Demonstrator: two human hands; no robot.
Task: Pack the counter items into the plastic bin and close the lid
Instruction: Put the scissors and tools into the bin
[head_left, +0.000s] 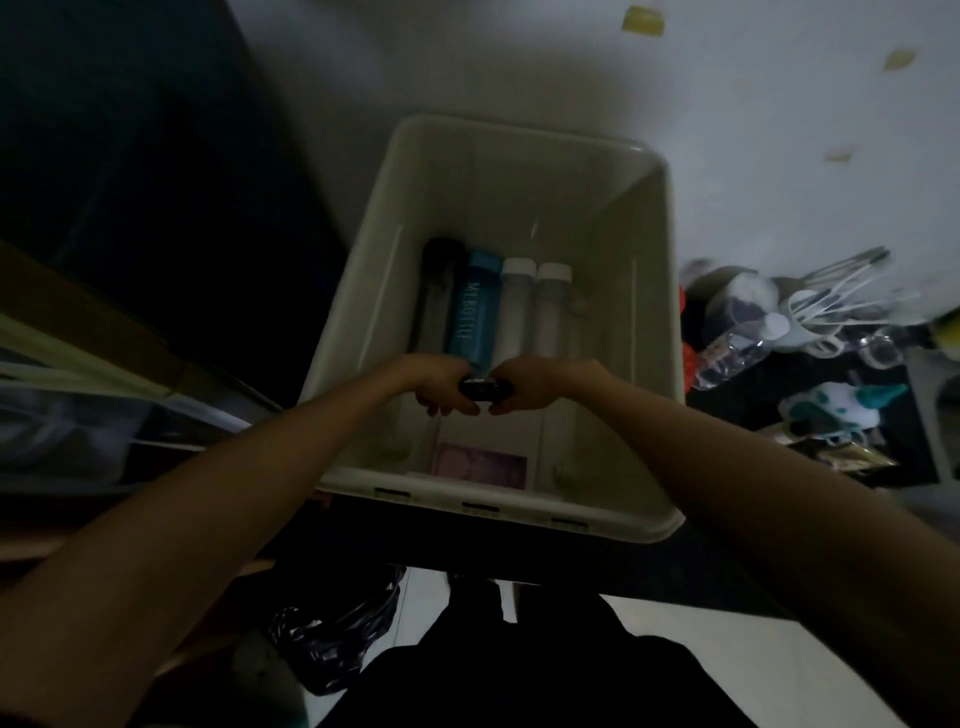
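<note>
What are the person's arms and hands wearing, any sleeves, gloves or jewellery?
Both forearms are bare up to the frame edges, no sleeves showing. The left hand and right hand wear no gloves. The dim light hides any rings or watch.

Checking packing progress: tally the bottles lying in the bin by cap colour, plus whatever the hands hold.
Black-capped bottle: 1
Blue-capped bottle: 1
White-capped bottles: 2
Small dark object, gripped between left hand and right hand over the plastic bin: 1
Total: 5
</note>
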